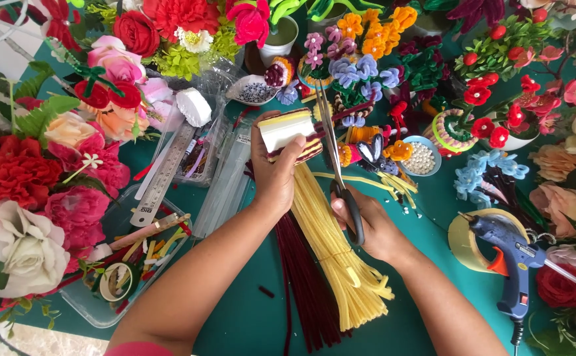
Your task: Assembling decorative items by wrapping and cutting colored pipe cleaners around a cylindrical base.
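- my left hand (pixel 275 173) holds up a small card (pixel 286 129) wrapped with pale yellow and dark red pipe cleaner strands; my fingers (pixel 292 153) are closed around its lower edge, thumb on the front.
- my right hand (pixel 370 227) grips a pair of scissors (pixel 335 155), fingers through the black handles; the blades point up and away from me, only narrowly parted, just beside the right edge of the card.
- a bundle of pale yellow pipe cleaners (pixel 331 247) hangs down from the card and lies on the teal tabletop (pixel 248 310) between my forearms.
- a bundle of dark red pipe cleaners (pixel 304 283) lies touching it on its left.
- a blue glue gun (pixel 509 254) rests to the right, over a roll of tape (pixel 463 240).
- a metal ruler (pixel 166 173) lies to the left, near a clear tray (pixel 96 310) of scraps.
- a small bowl of white beads (pixel 421 157) sits above my right hand.
- artificial flowers (pixel 31 178) ring the work area.
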